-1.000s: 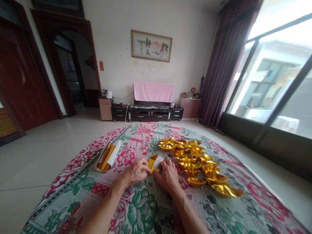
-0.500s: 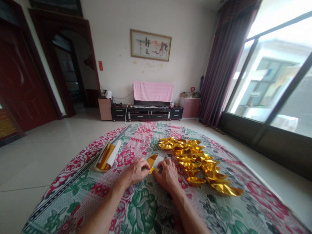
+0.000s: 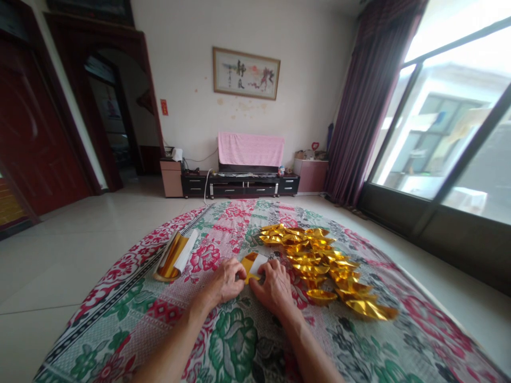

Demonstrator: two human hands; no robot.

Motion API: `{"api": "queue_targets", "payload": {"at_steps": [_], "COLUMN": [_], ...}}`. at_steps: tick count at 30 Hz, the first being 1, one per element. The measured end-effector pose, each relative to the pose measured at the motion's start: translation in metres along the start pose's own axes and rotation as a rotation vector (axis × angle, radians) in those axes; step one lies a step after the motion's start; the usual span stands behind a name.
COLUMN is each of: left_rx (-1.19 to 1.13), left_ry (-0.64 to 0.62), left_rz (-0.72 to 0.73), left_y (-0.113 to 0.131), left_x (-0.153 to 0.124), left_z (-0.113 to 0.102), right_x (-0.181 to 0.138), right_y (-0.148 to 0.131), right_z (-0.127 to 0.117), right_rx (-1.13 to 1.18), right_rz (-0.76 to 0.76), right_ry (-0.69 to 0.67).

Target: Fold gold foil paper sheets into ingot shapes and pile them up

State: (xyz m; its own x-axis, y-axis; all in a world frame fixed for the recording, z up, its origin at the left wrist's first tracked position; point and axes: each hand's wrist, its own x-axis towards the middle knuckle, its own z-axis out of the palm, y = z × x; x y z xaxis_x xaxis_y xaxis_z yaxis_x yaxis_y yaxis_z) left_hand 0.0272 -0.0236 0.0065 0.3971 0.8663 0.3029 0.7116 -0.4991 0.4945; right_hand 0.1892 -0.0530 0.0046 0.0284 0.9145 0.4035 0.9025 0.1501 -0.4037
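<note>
Between my hands a partly folded sheet of gold foil paper [image 3: 250, 260] lies on the flowered cloth, its white back showing at the upper right. My left hand [image 3: 228, 279] has its fingers curled closed at the paper's left edge. Thumb and fingers of my right hand [image 3: 274, 284] press on the near right part of it. To the right sits a cluster of folded gold paper ingots [image 3: 313, 256], several in overlapping rows. Off to the left rests a curled stack of gold paper sheets [image 3: 174, 258], white side partly outward.
A patterned pink and green cloth [image 3: 159, 330] covers the round table. Beyond it stand a low black TV cabinet [image 3: 244, 189] and a television under a pink towel [image 3: 251, 149]. Purple curtains [image 3: 355, 106] hang beside the large window at right.
My left hand has shifted very slightly at the paper's left edge. The paper, my right hand and the ingots look almost the same.
</note>
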Motion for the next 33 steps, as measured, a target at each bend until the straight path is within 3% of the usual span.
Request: {"api": "queue_targets", "payload": {"at_steps": [10,18,25,33], "left_rx": [0.016,0.001,0.073,0.155], "left_ry": [-0.015,-0.030,0.171,0.285], "left_rz": [0.004,0.041,-0.014,-0.175], "left_y": [-0.002,-0.004,-0.021,-0.011], "left_x": [0.001,0.001,0.005,0.004], "left_z": [0.002,-0.004,0.001,-0.002], "right_x": [0.002,0.003,-0.001,-0.006], "right_y": [0.003,0.009,-0.003,-0.018], "right_z": [0.001,-0.003,-0.006,-0.006], "right_rx": [-0.010,-0.008,-0.129,-0.154], "right_rz": [0.008,-0.106,-0.106,-0.158], "right_ry": [-0.022,0.043,0.055,0.008]}}
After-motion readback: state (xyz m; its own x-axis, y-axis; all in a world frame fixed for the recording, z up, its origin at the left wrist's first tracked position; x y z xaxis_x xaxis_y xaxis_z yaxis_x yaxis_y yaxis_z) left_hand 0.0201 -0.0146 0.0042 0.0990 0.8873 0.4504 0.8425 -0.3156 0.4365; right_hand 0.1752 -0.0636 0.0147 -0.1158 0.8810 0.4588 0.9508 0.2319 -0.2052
